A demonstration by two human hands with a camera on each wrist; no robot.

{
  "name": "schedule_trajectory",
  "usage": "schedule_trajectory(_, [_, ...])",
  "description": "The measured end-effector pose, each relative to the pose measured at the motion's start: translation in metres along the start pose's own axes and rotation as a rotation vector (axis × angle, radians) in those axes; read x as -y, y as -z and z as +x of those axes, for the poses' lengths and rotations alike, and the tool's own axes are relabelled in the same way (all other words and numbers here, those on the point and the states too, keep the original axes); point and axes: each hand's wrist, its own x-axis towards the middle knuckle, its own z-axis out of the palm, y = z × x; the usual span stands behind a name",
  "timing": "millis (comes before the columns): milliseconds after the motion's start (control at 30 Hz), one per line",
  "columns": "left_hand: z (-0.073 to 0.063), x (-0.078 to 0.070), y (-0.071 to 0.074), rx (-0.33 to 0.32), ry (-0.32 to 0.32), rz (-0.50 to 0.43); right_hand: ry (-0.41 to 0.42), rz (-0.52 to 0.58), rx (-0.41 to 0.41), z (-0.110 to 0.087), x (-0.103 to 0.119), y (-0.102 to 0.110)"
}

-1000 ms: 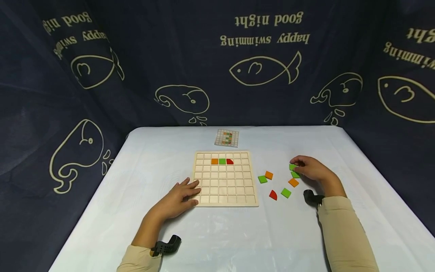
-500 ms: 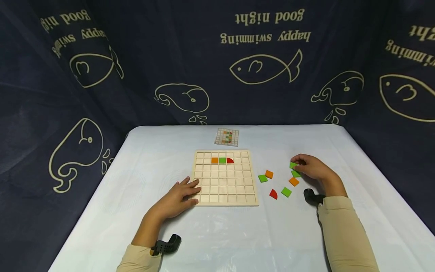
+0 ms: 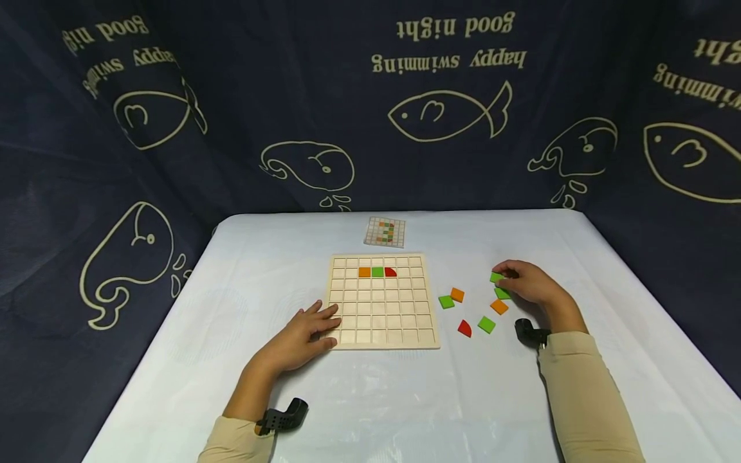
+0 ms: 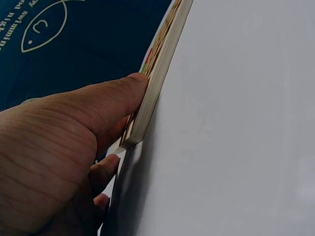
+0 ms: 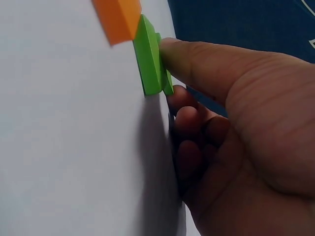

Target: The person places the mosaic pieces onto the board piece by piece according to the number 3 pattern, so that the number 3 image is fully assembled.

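Note:
A wooden grid board (image 3: 370,321) lies mid-table in the head view. One of its rows holds an orange square tile (image 3: 365,272), a green square tile (image 3: 377,272) and a red quarter-round tile (image 3: 390,272). My left hand (image 3: 303,337) rests over the board's left edge with fingers spread; in the left wrist view its thumb (image 4: 123,93) lies against that edge. Right of the board, my right hand (image 3: 527,283) pinches a green tile (image 3: 496,277) between thumb and fingers. Another green tile (image 5: 148,61) lies right beside it, in front of the thumb in the right wrist view.
Between board and right hand lie loose tiles: a green one (image 3: 446,301), orange ones (image 3: 457,294) (image 3: 500,307), a red quarter-round (image 3: 465,328) and another green one (image 3: 487,325). Behind the board sits a small pattern card (image 3: 384,231). A dark printed cloth (image 3: 324,77) hangs behind the table.
The green tile at my right fingertips has shifted slightly away from the green tile beside it. My left hand stays on the board. The head view has tilted a little.

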Motion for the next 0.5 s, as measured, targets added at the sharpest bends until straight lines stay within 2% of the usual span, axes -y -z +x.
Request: schedule_trajectory(500, [-0.0005,-0.0021,0.0011,0.0,-0.004,0.001,0.024,-0.009,-0.007,-0.002,0.0039,-0.0008])
